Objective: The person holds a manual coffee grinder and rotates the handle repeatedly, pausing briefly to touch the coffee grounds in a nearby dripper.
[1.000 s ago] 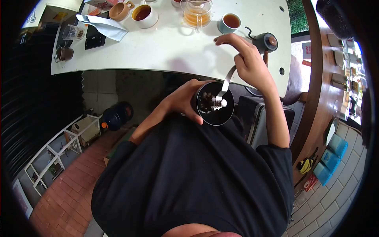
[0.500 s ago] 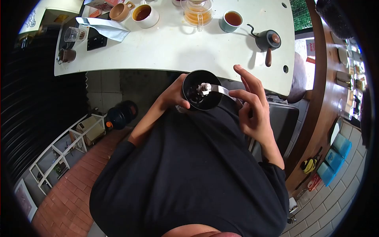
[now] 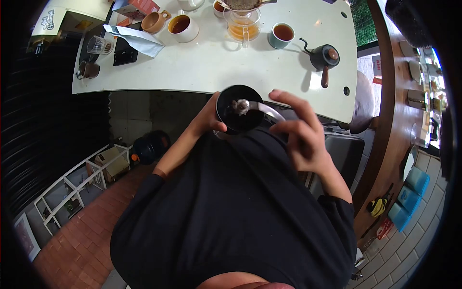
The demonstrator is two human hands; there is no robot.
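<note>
My left hand (image 3: 206, 117) is wrapped round the side of a black hand coffee grinder (image 3: 231, 120), held upright in front of my dark shirt, just off the table's near edge. From the hub in its open top, a curved metal crank (image 3: 267, 110) runs right. At the crank's outer end is my right hand (image 3: 307, 139), its lower fingers curled and its index finger stretched out above. Those fingers hide the end of the crank. The hub is slightly blurred, and the dark inside of the grinder is hard to make out.
On the white table (image 3: 202, 72) stand a gooseneck kettle (image 3: 323, 58), a green cup of tea-coloured liquid (image 3: 281, 36), a glass server (image 3: 242, 32) under a dripper, a white mug (image 3: 184, 30), a brown cup (image 3: 154, 22) and a pale bag (image 3: 137, 41). A wooden counter (image 3: 385, 159) runs along the right.
The view has shifted a little, showing more of the dripper at the back. The grinder and both hands sit slightly further left in view. My right hand's fingers have changed position around the crank's end.
</note>
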